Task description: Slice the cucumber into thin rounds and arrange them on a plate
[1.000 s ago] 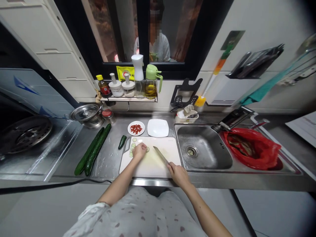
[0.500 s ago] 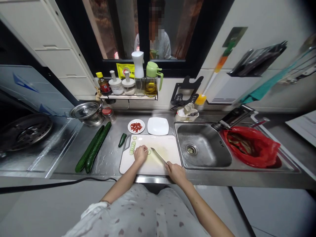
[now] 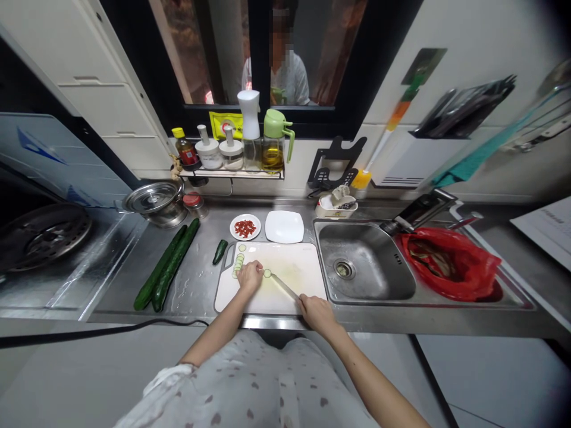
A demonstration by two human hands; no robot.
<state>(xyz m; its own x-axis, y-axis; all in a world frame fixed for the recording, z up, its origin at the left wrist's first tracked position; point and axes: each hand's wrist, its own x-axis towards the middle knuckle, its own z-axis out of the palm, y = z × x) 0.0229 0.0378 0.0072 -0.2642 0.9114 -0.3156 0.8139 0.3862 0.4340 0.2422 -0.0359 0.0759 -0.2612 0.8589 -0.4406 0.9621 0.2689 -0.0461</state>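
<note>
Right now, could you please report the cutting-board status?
Right hand holding knife. Left hand beside cucumber slice at knife tip. More slices on left of cutting board.

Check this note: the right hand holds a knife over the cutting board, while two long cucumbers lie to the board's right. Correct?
Not quite: the two long cucumbers lie left of the cutting board, as the head view shows. The right hand does hold a knife over the board.

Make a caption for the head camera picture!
Left hand beside cucumber slices, right hand holding a knife, over a cutting board.
</note>
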